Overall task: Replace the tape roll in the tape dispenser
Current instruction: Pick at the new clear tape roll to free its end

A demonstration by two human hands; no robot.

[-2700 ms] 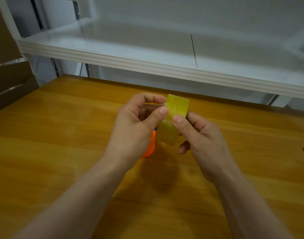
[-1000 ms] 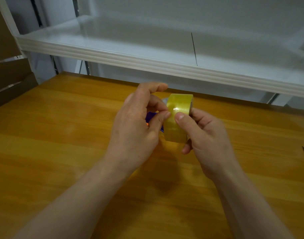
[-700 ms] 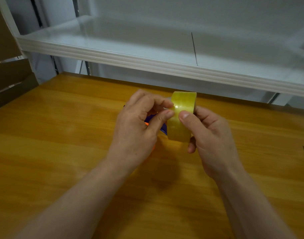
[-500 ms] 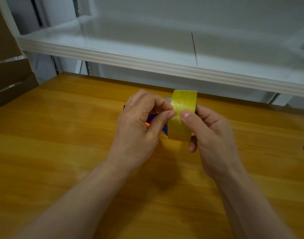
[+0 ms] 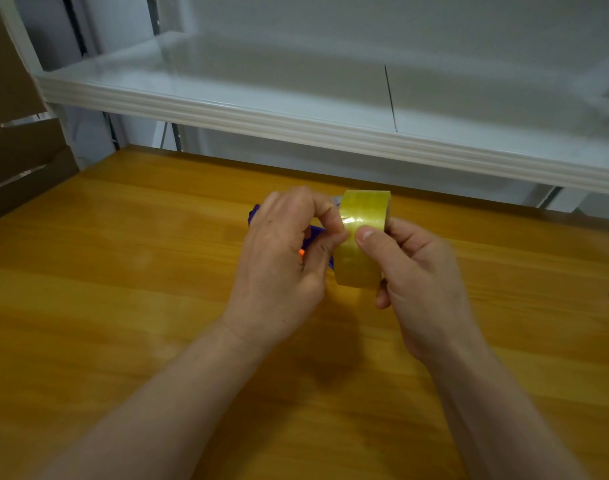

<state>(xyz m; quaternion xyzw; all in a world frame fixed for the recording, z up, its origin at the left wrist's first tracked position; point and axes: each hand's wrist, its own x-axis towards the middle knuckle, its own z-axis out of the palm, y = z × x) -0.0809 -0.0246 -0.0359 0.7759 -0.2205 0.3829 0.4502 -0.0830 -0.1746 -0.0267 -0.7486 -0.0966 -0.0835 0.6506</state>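
Glossy, see-through yellowish tape roll point(image 5: 360, 237) is up off the tabletop point(image 5: 123, 271), smooth honey-coloured wood w/ a sheen. Roll stands on edge, curved band facing the camera, its axis running roughly left-right. Right hand point(image 5: 420, 282) grips it: thumb flat on the band, fingers curled round the back. Left hand point(image 5: 279, 271) curled, thumb & forefinger tips pinching at the roll's left edge. Purple-and-orange plastic of the tape dispenser point(image 5: 315, 233) peeks out behind the left hand; can't tell if it's held. White ribbed-edge shelf point(image 5: 296, 126) behind, brown cardboard point(image 5: 19, 150) far left.
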